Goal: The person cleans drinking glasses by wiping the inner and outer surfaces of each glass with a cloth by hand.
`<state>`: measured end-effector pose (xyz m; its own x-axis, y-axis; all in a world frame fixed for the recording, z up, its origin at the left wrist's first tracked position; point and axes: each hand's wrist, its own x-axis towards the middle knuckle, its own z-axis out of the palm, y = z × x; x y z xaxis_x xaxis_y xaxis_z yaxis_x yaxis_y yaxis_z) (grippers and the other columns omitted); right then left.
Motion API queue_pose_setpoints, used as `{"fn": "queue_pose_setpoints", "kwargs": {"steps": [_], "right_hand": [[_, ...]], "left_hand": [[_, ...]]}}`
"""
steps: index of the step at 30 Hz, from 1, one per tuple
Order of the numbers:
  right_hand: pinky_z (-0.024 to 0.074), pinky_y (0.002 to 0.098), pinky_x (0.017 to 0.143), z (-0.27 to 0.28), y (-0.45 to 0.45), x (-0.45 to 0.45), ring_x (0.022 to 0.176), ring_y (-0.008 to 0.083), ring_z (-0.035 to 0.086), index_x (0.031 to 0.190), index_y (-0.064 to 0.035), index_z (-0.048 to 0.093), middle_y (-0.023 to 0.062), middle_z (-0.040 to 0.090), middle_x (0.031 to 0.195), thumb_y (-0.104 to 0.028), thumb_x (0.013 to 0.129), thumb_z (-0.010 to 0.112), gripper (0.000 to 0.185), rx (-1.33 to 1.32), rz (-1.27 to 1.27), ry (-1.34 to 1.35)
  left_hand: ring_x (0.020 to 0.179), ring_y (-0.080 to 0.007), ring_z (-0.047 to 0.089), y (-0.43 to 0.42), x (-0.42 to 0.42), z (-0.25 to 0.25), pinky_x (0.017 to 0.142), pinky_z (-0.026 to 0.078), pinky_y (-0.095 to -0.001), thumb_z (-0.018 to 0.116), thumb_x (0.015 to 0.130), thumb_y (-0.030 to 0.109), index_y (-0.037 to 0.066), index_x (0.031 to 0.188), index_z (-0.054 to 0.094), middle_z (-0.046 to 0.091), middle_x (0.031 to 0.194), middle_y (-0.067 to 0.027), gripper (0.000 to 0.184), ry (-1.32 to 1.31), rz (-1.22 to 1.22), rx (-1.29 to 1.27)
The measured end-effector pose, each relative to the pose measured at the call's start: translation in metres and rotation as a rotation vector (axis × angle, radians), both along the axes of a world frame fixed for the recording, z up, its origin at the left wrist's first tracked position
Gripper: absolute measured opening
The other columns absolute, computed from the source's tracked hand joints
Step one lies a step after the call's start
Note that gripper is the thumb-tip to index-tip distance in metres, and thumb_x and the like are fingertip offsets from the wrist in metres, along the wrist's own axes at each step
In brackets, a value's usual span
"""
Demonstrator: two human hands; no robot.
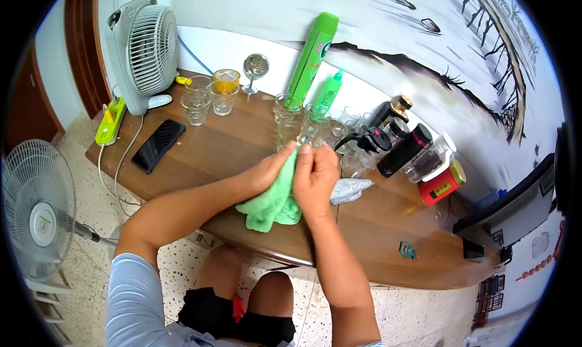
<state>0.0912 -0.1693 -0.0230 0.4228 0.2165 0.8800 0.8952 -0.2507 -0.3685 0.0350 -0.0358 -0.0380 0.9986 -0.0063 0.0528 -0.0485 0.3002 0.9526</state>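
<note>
A green cloth [273, 198] hangs from my left hand [271, 170], whose fingers are closed on its upper end. Right beside it, my right hand [316, 176] is closed with the thumb up, touching the cloth's top edge; what its fingers hold is hidden. The cloth's lower part rests at the front edge of the wooden table [224, 153]. Just beyond both hands stand several clear glasses [287, 109], partly overlapping. A silver-grey cloth [350, 190] lies to the right of my right hand.
Left: a box fan [148, 50], power strip [111, 121], black phone [157, 146] and glasses [196, 107]. Behind: a green spray can [312, 59] and green bottle [328, 93]. Right: a glass teapot [370, 142], black flask [404, 150], clear jug [429, 159] and red tin [442, 183].
</note>
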Motion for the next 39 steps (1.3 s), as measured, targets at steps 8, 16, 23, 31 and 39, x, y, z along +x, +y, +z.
{"fn": "queue_pose_setpoints", "kwargs": {"steps": [8,16,23,31,39], "right_hand": [[0.0402,0.0407,0.06,-0.005,-0.005,0.008,0.064,0.0251,0.047,0.076,-0.0001,0.052,0.0119,0.05,0.067,-0.02,0.108,0.061,0.039,0.13,-0.021,0.269],[0.0532,0.0529,0.101,0.0,0.029,-0.011,0.062,0.0329,0.047,0.072,-0.0001,0.05,0.0136,0.043,0.064,-0.008,0.104,0.056,0.034,-0.04,0.069,0.018],[0.0479,0.0523,0.088,0.015,0.037,-0.023,0.062,0.0368,0.048,0.071,-0.0028,0.052,0.0136,0.046,0.064,-0.007,0.102,0.056,0.032,-0.316,0.192,-0.178],[0.0464,0.0449,0.068,0.015,0.041,-0.002,0.059,0.0324,0.048,0.073,0.0006,0.052,0.0148,0.048,0.063,-0.02,0.111,0.052,0.044,-0.163,0.029,0.108],[0.0407,0.0409,0.056,-0.007,0.018,0.007,0.057,0.0257,0.05,0.076,0.0018,0.057,0.0142,0.056,0.064,-0.023,0.112,0.052,0.044,0.109,-0.083,0.259]], "left_hand": [[0.149,-0.0206,0.037,0.007,0.003,-0.023,0.126,0.031,-0.0361,0.029,0.116,0.053,-0.008,0.162,0.03,0.039,0.163,-0.0165,0.076,-0.252,-0.204,0.185],[0.132,-0.0207,0.053,0.02,0.021,-0.025,0.115,0.041,-0.0359,0.031,0.113,0.064,-0.006,0.143,0.058,0.061,0.143,-0.0187,0.08,-0.243,0.007,0.003],[0.109,-0.014,0.061,0.04,0.015,-0.013,0.099,0.05,-0.0325,0.042,0.112,0.059,0.006,0.124,0.068,0.068,0.118,-0.0075,0.06,-0.088,-0.021,-0.212],[0.112,-0.0159,0.063,0.037,0.021,-0.014,0.098,0.053,-0.0339,0.035,0.111,0.067,0.006,0.129,0.065,0.068,0.122,-0.0087,0.07,-0.023,-0.084,-0.197],[0.144,-0.0302,0.051,0.028,0.017,-0.022,0.119,0.039,-0.0404,0.03,0.114,0.06,-0.003,0.157,0.042,0.056,0.153,-0.0227,0.077,-0.257,-0.056,0.439]]}}
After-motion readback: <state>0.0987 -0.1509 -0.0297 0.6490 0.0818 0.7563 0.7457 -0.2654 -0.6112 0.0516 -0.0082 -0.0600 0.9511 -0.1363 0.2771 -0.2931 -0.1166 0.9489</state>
